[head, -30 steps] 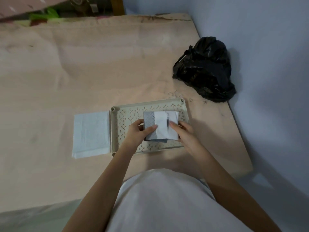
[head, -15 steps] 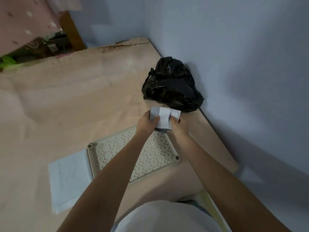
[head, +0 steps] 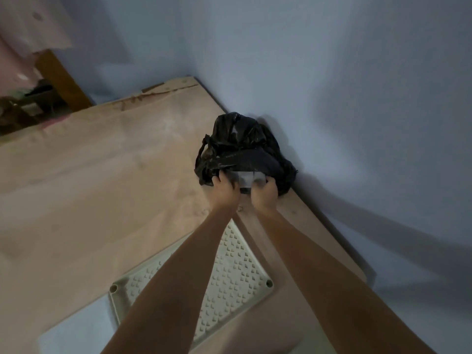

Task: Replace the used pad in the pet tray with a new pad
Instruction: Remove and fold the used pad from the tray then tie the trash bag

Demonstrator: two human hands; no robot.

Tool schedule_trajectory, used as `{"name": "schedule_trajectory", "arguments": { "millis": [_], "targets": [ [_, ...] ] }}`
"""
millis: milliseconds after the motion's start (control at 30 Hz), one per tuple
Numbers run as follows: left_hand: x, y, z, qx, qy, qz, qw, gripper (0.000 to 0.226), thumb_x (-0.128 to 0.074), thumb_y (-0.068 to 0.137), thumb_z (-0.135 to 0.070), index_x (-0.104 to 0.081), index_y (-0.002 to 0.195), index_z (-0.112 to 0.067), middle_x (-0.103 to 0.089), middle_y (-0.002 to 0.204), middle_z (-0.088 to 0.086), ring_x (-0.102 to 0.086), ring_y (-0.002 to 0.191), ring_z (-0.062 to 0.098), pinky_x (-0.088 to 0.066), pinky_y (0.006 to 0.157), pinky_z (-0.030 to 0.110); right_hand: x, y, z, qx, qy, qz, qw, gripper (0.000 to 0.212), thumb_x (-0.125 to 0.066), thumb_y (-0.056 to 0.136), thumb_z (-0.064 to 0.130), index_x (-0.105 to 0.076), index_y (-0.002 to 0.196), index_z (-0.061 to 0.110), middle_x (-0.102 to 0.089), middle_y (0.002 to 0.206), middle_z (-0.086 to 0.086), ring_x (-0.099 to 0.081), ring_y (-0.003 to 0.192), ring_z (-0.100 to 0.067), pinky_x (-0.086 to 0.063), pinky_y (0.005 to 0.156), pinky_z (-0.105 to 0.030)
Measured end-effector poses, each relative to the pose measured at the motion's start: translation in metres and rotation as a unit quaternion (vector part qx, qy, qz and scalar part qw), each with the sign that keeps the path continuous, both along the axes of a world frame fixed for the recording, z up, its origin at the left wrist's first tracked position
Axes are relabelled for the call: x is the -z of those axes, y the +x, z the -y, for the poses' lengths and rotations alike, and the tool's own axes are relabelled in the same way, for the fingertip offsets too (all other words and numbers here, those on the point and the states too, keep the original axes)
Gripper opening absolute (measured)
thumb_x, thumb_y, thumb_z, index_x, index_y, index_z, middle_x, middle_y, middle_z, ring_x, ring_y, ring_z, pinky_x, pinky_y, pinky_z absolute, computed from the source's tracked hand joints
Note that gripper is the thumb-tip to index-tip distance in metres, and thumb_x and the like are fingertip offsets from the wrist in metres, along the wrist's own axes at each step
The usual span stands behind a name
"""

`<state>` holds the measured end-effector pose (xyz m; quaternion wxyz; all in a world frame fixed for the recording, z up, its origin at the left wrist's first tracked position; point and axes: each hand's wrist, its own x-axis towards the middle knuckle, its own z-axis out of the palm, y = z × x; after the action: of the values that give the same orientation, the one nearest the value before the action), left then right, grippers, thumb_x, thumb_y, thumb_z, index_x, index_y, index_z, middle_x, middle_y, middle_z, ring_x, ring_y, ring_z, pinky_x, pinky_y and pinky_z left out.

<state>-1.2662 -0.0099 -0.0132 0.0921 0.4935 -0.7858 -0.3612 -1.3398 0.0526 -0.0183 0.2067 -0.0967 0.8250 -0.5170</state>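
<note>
1. Discarding the old pad is the step in hand, as I judge it: both arms reach across the table [head: 107, 175] to the far right corner by the wall.
2. Lowest and furthest left, the new pad [head: 76, 330], a pale folded sheet, lies flat on the table just beside the tray's left side, untouched.
3. The pet tray [head: 237, 274], cream plastic with a perforated floor and small round posts at its corners, sits bare under the forearms, with no pad in it.
4. The left hand [head: 226, 191] has its fingers curled at the mouth of the black bag [head: 242, 146], gripping the left end of the used pad [head: 249, 178]; whether it also pinches the bag's edge I cannot tell.
5. The used pad shows as a folded white-and-grey bundle, part inside the bag's opening, between the two hands.
6. The right hand [head: 264, 195] is curled on the pad's right end.
7. The next move, I judge, calls for pushing the bundle fully inside and letting go, then reaching to the new pad and spreading it in the tray.
</note>
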Motion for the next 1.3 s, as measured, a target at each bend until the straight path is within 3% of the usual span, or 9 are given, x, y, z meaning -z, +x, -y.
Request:
{"name": "schedule_trajectory", "arguments": {
  "millis": [333, 500, 667, 767, 867, 933, 1067, 1233, 1300],
  "targets": [
    [0.022, -0.015, 0.023, 0.059, -0.02, -0.012, 0.998, 0.05, -0.039, 0.098, -0.016, -0.023, 0.143, -0.002, -0.03, 0.139, 0.025, -0.051, 0.105, 0.046, -0.043, 0.074, 0.043, 0.024, -0.005, 0.019, -0.081, 0.08, -0.151, 0.982, 0.041, -0.046, 0.097, 0.018, -0.041, 0.131, -0.003, -0.053, 0.123, -0.021, -0.055, 0.108, -0.032, -0.042, 0.082, -0.03],
    [0.025, -0.014, 0.02, 0.119, -0.057, 0.155, 0.979, 0.045, -0.04, 0.097, -0.015, -0.034, 0.139, -0.001, -0.031, 0.145, 0.023, -0.043, 0.124, 0.04, -0.04, 0.097, 0.045, 0.032, -0.005, 0.013, -0.181, 0.303, -0.305, 0.885, 0.04, -0.033, 0.1, 0.023, -0.042, 0.132, 0.002, -0.049, 0.13, -0.016, -0.042, 0.121, -0.03, -0.037, 0.09, -0.037],
    [0.034, 0.001, 0.014, 0.297, -0.331, 0.252, 0.859, 0.048, -0.03, 0.099, -0.025, -0.03, 0.143, -0.006, -0.029, 0.147, 0.014, -0.034, 0.127, 0.031, -0.03, 0.101, 0.038, 0.031, 0.002, -0.005, -0.235, 0.289, -0.418, 0.829, 0.048, -0.049, 0.092, 0.029, -0.055, 0.127, -0.003, -0.058, 0.129, -0.017, -0.053, 0.123, -0.029, -0.045, 0.1, -0.038],
    [0.04, 0.01, 0.019, 0.362, -0.369, 0.263, 0.814, 0.056, -0.031, 0.1, -0.03, -0.021, 0.148, -0.004, -0.024, 0.154, 0.011, -0.021, 0.14, 0.028, -0.019, 0.114, 0.038, 0.041, 0.0, -0.016, -0.319, 0.239, -0.505, 0.765, 0.045, -0.045, 0.091, 0.026, -0.061, 0.122, -0.002, -0.059, 0.128, -0.018, -0.054, 0.123, -0.031, -0.047, 0.098, -0.044],
    [0.039, 0.009, 0.023, 0.398, -0.407, 0.263, 0.779, 0.047, -0.034, 0.098, -0.03, -0.044, 0.139, -0.009, -0.042, 0.143, 0.007, -0.032, 0.134, 0.026, -0.021, 0.113, 0.037, 0.045, 0.001, -0.015, -0.367, 0.231, -0.45, 0.781, 0.049, -0.043, 0.09, 0.026, -0.056, 0.125, -0.006, -0.057, 0.13, -0.021, -0.052, 0.124, -0.034, -0.045, 0.101, -0.047],
    [0.039, 0.006, 0.022, 0.396, -0.396, 0.246, 0.791, 0.049, -0.031, 0.098, -0.028, -0.041, 0.14, -0.007, -0.041, 0.145, 0.008, -0.03, 0.137, 0.027, -0.012, 0.118, 0.037, 0.045, -0.001, -0.013, -0.385, 0.227, -0.4, 0.8, 0.053, -0.039, 0.089, 0.027, -0.054, 0.126, -0.008, -0.056, 0.13, -0.024, -0.052, 0.123, -0.037, -0.044, 0.101, -0.05],
    [0.048, 0.002, 0.024, 0.389, -0.296, 0.261, 0.833, 0.064, -0.021, 0.101, -0.036, 0.001, 0.149, -0.001, 0.0, 0.159, 0.016, 0.004, 0.146, 0.03, 0.004, 0.12, 0.043, 0.046, -0.009, -0.015, -0.417, 0.2, -0.367, 0.807, 0.053, -0.052, 0.089, 0.017, -0.042, 0.134, -0.01, -0.043, 0.14, -0.026, -0.04, 0.133, -0.038, -0.03, 0.113, -0.047],
    [0.056, 0.0, 0.025, 0.393, -0.272, 0.264, 0.837, 0.065, -0.019, 0.102, -0.037, 0.004, 0.148, 0.002, 0.004, 0.157, 0.021, 0.005, 0.146, 0.032, 0.002, 0.12, 0.041, 0.046, -0.014, -0.015, -0.432, 0.197, -0.371, 0.798, 0.056, -0.078, 0.066, 0.002, -0.059, 0.115, -0.016, -0.059, 0.12, -0.031, -0.058, 0.111, -0.046, -0.049, 0.089, -0.057],
    [0.055, 0.0, 0.024, 0.393, -0.269, 0.269, 0.837, 0.065, -0.019, 0.102, -0.037, 0.005, 0.148, 0.003, 0.005, 0.157, 0.021, 0.005, 0.146, 0.032, 0.001, 0.12, 0.04, 0.05, -0.015, -0.014, -0.441, 0.2, -0.395, 0.781, 0.052, -0.073, 0.072, 0.003, -0.056, 0.119, -0.015, -0.056, 0.124, -0.031, -0.054, 0.115, -0.047, -0.046, 0.095, -0.056]
  ]
}}
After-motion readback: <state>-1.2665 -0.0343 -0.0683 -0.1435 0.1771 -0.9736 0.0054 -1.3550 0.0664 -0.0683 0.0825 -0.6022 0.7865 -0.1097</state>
